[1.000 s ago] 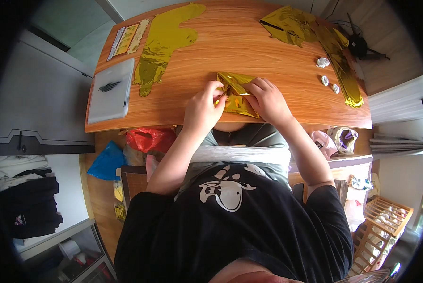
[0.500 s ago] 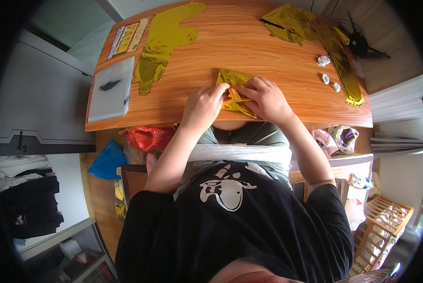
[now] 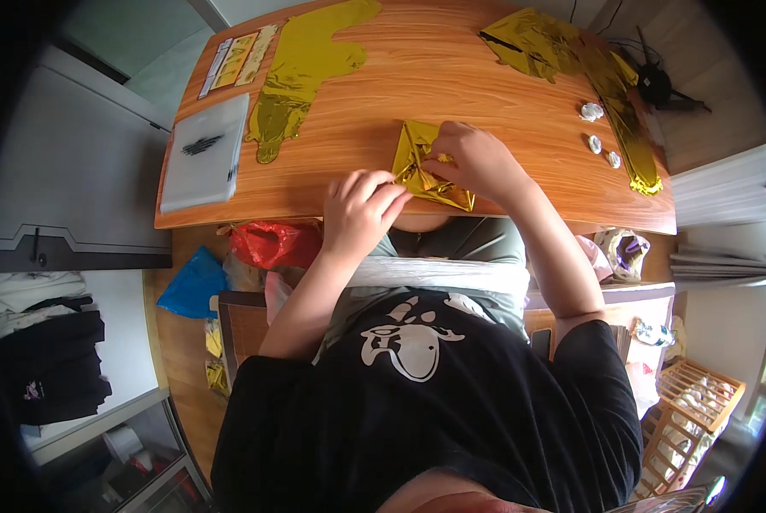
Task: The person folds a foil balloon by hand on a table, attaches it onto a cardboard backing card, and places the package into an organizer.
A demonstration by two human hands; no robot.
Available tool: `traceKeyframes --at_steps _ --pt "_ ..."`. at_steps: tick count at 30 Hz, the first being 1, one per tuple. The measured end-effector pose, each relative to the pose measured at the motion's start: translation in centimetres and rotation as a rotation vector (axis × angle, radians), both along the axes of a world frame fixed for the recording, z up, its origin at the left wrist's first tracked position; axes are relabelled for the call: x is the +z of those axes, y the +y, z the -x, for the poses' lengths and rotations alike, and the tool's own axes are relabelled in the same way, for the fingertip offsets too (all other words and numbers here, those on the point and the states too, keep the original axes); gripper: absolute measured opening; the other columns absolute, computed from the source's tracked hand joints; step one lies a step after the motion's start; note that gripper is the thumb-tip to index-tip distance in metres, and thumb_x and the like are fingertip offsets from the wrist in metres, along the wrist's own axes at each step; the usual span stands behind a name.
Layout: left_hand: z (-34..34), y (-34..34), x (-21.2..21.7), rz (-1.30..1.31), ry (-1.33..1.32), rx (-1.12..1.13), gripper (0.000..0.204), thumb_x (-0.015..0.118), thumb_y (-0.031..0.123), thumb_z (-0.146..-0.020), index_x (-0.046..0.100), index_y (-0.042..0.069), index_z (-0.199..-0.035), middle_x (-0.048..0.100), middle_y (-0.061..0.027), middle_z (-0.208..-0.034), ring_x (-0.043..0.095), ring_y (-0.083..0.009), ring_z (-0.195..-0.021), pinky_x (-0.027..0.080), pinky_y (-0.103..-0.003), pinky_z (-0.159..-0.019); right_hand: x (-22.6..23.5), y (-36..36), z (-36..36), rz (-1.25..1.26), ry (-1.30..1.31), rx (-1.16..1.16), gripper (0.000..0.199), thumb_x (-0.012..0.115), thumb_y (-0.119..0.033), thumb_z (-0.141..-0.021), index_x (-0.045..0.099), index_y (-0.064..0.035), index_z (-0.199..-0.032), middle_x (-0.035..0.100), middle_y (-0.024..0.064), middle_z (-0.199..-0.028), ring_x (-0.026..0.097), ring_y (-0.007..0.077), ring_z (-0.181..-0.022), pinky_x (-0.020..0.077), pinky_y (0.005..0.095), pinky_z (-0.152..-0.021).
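Observation:
A folded gold foil balloon, shiny and creased, lies on the table near its front edge, between my hands. My left hand pinches its left edge between thumb and fingertips. From the right, my right hand reaches over the foil, thumb and fingers closed on a raised fold in the middle. My right fingertips are partly hidden behind the hand. Part of the balloon's right side is covered by that hand too.
A flat gold balloon lies at the back left, beside printed strips and a stack of clear bags. More gold foil lies back right, near small white crumpled pieces and a black antenna device.
My left hand has moved slightly left and down to the foil's edge. My right hand has risen and turned over the foil, and the hands are further apart.

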State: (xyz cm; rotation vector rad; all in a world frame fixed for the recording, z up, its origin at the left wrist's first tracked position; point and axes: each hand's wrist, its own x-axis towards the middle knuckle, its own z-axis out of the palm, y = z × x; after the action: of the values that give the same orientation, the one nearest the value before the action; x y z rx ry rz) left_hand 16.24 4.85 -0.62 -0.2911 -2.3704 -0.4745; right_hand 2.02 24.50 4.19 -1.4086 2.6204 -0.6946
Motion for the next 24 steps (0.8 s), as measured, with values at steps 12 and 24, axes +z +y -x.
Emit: traceKeyframes --at_steps 12,24 --pt "-2.9 -1.2 -2.0 0.259 -0.143 -0.065 0.047 0.07 0.034 -0.091 0.066 0.018 -0.135 0.063 0.0029 -0.133 0.056 -0.0177 -0.12 0.038 -0.042 -0.098 -1.8 -1.7 0.0 0.198 -0.079 0.363 0.037 0.063 0.003 -0.087 0.069 -0.0047 -0.123 0.066 0.0145 -0.131 0.059 0.0358 -0.126 0.0485 0.0451 -0.105" --pt "-2.7 -2.2 -1.6 0.225 -0.221 -0.215 0.047 0.067 0.032 -0.095 0.063 0.014 -0.138 0.061 -0.0024 -0.138 0.054 -0.0207 -0.133 0.041 -0.043 -0.11 -2.4 -1.7 0.5 0.254 -0.206 0.353 0.026 0.062 -0.004 -0.096 0.07 -0.0007 -0.121 0.067 0.0197 -0.127 0.061 0.0364 -0.123 0.047 0.0438 -0.108"
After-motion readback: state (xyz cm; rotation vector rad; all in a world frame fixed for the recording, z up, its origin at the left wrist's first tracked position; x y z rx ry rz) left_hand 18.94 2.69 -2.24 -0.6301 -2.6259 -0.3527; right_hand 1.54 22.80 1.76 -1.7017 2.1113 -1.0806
